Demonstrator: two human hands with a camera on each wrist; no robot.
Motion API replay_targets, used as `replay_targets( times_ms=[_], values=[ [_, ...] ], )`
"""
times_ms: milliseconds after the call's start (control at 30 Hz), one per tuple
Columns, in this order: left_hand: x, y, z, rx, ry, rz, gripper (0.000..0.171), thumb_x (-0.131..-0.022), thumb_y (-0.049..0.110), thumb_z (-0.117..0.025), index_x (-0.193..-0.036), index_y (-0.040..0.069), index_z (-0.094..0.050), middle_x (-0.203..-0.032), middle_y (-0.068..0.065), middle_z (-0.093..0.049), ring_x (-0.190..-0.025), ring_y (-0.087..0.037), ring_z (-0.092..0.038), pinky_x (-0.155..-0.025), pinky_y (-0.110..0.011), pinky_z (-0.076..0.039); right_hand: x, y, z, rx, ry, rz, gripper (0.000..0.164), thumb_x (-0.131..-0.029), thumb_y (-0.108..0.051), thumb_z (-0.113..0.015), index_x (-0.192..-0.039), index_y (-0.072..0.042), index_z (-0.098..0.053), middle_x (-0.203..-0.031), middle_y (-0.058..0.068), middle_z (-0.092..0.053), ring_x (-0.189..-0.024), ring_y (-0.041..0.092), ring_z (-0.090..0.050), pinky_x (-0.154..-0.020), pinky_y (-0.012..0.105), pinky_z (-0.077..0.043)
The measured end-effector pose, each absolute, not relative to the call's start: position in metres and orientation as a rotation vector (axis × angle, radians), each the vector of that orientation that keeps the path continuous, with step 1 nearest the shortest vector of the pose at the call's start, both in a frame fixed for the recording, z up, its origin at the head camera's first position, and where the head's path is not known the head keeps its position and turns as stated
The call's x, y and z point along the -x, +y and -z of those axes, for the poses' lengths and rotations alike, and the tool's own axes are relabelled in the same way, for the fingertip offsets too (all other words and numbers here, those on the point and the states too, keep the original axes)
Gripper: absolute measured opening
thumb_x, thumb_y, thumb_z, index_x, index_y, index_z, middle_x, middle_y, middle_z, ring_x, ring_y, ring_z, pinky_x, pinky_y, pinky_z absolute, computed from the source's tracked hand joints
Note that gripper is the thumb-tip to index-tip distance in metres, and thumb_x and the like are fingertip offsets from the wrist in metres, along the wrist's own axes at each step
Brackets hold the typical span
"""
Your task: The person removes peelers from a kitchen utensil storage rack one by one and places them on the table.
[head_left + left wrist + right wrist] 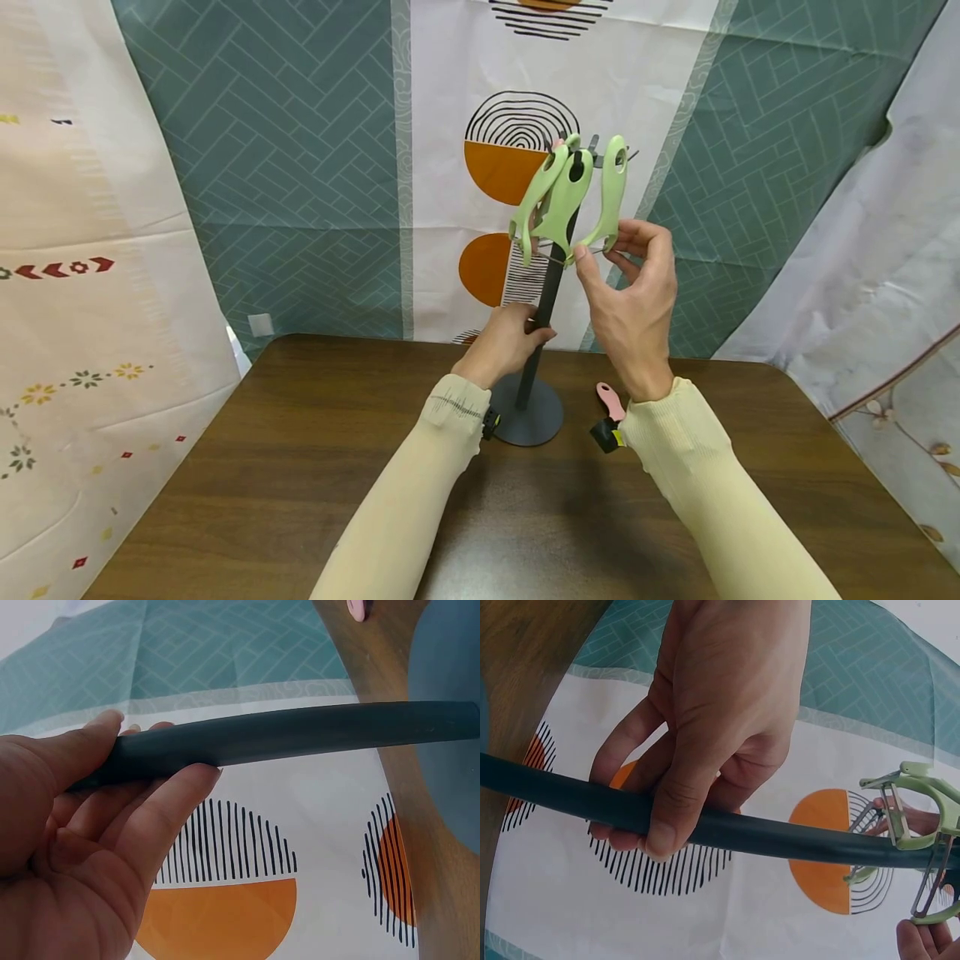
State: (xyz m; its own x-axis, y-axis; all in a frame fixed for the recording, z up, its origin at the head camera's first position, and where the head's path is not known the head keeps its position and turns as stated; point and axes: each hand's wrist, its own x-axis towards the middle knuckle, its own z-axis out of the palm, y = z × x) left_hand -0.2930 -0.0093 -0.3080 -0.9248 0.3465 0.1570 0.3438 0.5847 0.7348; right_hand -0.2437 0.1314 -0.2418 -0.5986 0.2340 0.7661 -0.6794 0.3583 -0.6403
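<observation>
A dark stand [551, 287] with a round base [525, 421] tilts slightly right on the table. My left hand [510, 337] grips its pole partway up; in the left wrist view, the left hand [97, 832] has thumb and fingers around the pole [300, 739]. Several green Y-shaped peelers [566, 196] hang by their handles from hooks [596, 154] at the top. With thumb and fingers, my right hand [637, 292] pinches the blade end of the rightmost green peeler [613, 187]. In the right wrist view only fingertips of the right hand [930, 941] show.
On the wooden table [315, 467], a pink-handled tool [610, 400] lies right of the base, partly behind the right wrist camera [606, 435]. A patterned curtain [300, 167] hangs close behind the stand.
</observation>
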Motion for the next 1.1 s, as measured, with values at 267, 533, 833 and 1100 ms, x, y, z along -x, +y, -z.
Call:
replay_targets(
  times_ms=[267,533,833,1100],
  values=[
    [0.293,-0.0101,0.3085,-0.619,2.802,-1.293,0.027,-0.102,0.029,-0.064,-0.111,0.004,-0.069,-0.094,-0.01,-0.074,-0.074,-0.016,-0.065,-0.065,-0.026,-0.053,0.2432,0.1316,0.2412,-0.4,-1.779,-1.356,0.049,-0.092,-0.022,-0.075,-0.13,0.001,-0.053,-0.119,-0.001,-0.056,-0.111,0.012,-0.057,-0.103,0.03,-0.051],
    [0.2932,-0.0108,0.3089,-0.639,2.798,-1.298,0.026,-0.103,0.028,-0.063,-0.109,0.004,-0.069,-0.093,-0.012,-0.075,-0.071,-0.016,-0.064,-0.061,-0.024,-0.051,0.2455,0.1332,0.2415,-0.371,-1.766,-1.371,0.048,-0.091,-0.018,-0.076,-0.13,0.0,-0.054,-0.119,-0.004,-0.056,-0.112,0.017,-0.058,-0.103,0.03,-0.051],
    [0.2931,-0.0109,0.3092,-0.646,2.815,-1.304,0.024,-0.102,0.027,-0.064,-0.105,0.004,-0.069,-0.087,-0.009,-0.072,-0.069,-0.015,-0.062,-0.059,-0.024,-0.049,0.2437,0.135,0.242,-0.392,-1.761,-1.367,0.049,-0.092,-0.02,-0.075,-0.13,0.001,-0.054,-0.117,-0.01,-0.054,-0.112,0.015,-0.057,-0.103,0.03,-0.051],
    [0.2922,-0.0111,0.3091,-0.65,2.815,-1.31,0.023,-0.102,0.026,-0.065,-0.106,0.004,-0.069,-0.09,-0.01,-0.073,-0.07,-0.016,-0.063,-0.061,-0.024,-0.05,0.2432,0.1384,0.2434,-0.383,-1.764,-1.374,0.048,-0.09,-0.019,-0.077,-0.129,-0.003,-0.054,-0.12,-0.004,-0.055,-0.112,0.017,-0.057,-0.103,0.03,-0.051]
  ],
)
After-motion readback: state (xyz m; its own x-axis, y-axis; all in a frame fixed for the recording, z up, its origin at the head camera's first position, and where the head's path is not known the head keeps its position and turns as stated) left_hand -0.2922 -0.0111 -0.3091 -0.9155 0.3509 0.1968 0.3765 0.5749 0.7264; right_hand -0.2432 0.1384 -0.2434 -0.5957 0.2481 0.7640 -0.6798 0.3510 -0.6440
